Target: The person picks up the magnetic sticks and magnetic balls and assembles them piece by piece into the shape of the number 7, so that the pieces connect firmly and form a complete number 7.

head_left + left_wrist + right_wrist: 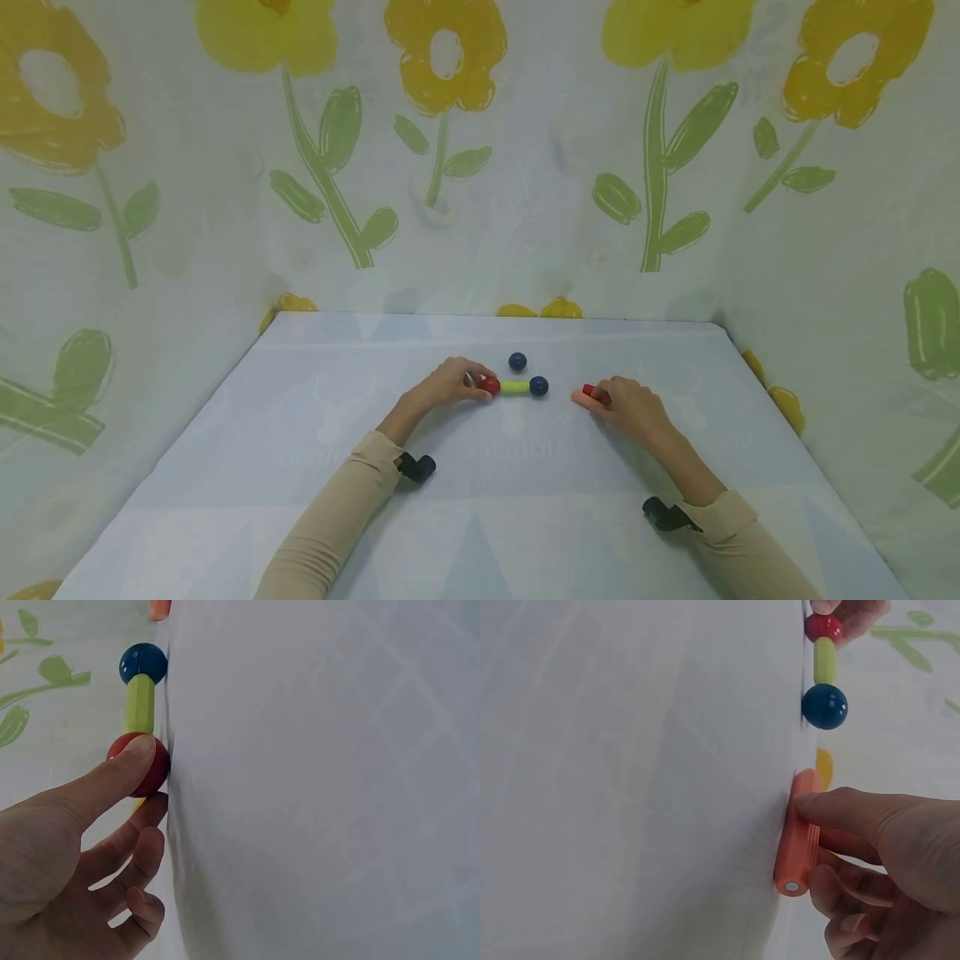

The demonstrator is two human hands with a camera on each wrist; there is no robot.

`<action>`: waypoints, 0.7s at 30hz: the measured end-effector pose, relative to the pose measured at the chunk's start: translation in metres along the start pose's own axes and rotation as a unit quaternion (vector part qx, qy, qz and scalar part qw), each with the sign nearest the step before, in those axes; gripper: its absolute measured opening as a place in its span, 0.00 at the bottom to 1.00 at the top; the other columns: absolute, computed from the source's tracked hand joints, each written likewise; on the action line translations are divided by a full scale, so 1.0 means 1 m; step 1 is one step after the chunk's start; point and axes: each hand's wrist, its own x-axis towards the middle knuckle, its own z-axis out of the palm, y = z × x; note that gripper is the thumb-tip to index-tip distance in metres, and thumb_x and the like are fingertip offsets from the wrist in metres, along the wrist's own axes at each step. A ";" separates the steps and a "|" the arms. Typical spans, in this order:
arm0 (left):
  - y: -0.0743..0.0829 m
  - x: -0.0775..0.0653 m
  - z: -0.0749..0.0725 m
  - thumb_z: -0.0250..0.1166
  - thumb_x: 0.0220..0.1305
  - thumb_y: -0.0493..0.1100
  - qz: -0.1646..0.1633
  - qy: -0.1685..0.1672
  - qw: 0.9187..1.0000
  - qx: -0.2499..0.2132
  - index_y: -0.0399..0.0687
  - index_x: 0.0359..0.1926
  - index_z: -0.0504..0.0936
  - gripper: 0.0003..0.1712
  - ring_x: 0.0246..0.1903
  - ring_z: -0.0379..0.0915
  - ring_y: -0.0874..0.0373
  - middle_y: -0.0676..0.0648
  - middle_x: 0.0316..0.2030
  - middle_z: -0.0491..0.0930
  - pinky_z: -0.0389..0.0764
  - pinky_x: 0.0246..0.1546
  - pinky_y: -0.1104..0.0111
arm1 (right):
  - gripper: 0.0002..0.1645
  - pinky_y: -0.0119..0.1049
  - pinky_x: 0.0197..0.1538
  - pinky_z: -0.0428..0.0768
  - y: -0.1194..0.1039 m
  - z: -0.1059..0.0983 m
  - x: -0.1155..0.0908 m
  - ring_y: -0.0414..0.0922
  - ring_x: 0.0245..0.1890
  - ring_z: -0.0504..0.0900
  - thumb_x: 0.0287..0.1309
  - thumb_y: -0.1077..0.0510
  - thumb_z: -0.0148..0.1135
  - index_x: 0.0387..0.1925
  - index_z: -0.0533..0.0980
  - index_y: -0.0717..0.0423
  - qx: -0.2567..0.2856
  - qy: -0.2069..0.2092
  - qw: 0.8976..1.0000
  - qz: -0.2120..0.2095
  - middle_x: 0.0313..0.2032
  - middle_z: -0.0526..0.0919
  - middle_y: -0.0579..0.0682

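My left hand [450,383] pinches a red ball [491,386] between thumb and fingers. From that ball a yellow-green rod [515,387] runs right to a dark blue ball [538,386], the three joined in a line on the table. My right hand [633,408] grips an orange rod [584,399], thumb laid along it in the right wrist view, where a small silvery disc shows in the rod's end [792,886]. At the fingertips of that hand a red piece [588,389] shows beside the orange rod, mostly hidden by the fingers.
A second dark blue ball [517,362] lies behind the joined pieces. The table [480,467] has a pale, faintly patterned cover. Flower-printed cloth [525,192] hangs behind it and at both sides.
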 end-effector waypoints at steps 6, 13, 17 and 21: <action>0.000 0.000 0.000 0.70 0.60 0.45 -0.001 -0.001 1.000 0.002 0.55 0.56 0.83 0.22 0.37 0.74 0.58 0.50 0.41 0.83 0.77 0.38 0.71 | 0.14 0.32 0.27 0.71 0.001 0.001 -0.001 0.43 0.26 0.72 0.55 0.56 0.71 0.40 0.83 0.62 -0.001 0.001 1.000 -0.002 0.27 0.79 0.51; 0.000 0.001 0.001 0.70 0.61 0.44 0.001 -0.001 1.000 0.007 0.53 0.56 0.83 0.22 0.37 0.74 0.59 0.50 0.41 0.83 0.77 0.38 0.71 | 0.14 0.32 0.27 0.70 0.001 0.002 -0.002 0.43 0.26 0.71 0.55 0.55 0.71 0.39 0.83 0.62 0.000 0.009 1.000 -0.009 0.26 0.79 0.50; 0.000 0.000 0.000 0.70 0.60 0.45 -0.001 -0.001 1.000 0.005 0.54 0.56 0.83 0.22 0.37 0.73 0.58 0.50 0.40 0.83 0.77 0.38 0.71 | 0.14 0.31 0.26 0.70 0.002 0.002 -0.001 0.43 0.25 0.71 0.55 0.55 0.71 0.39 0.83 0.62 -0.001 0.007 1.000 -0.010 0.26 0.78 0.50; 0.001 0.000 -0.001 0.71 0.60 0.46 -0.001 0.001 1.000 0.005 0.55 0.56 0.83 0.22 0.38 0.73 0.58 0.51 0.41 0.83 0.76 0.38 0.72 | 0.16 0.31 0.25 0.69 0.003 0.003 0.001 0.42 0.24 0.71 0.56 0.52 0.70 0.38 0.83 0.62 -0.003 0.011 1.000 -0.012 0.24 0.77 0.49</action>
